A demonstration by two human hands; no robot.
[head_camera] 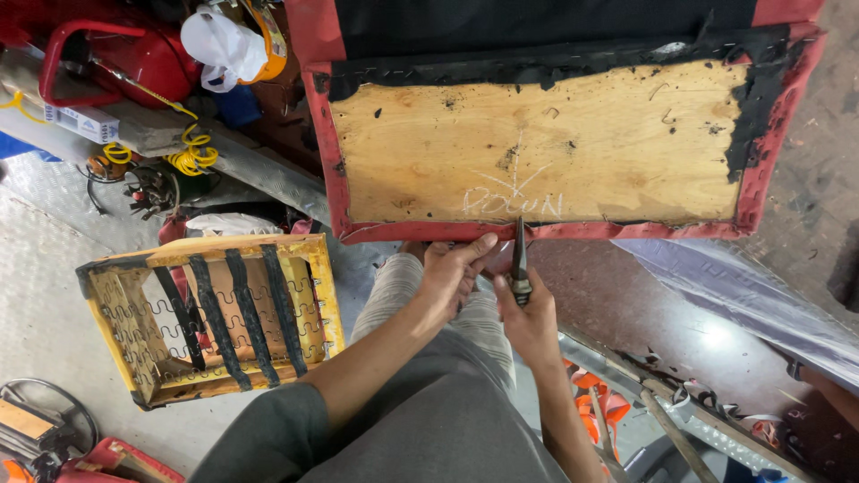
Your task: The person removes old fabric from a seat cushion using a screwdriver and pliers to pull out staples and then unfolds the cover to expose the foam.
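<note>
right hand (534,324): clenched around a dark pointed tool (520,259), tip at twelve o'clock touching the red fabric edge (573,231).
left hand (450,271): fingers pinching that red edge at nine o'clock of the tool.
plywood panel (537,143): above both hands, black cloth along its top.
wooden spring frame (210,313): on the floor at nine o'clock.
</note>
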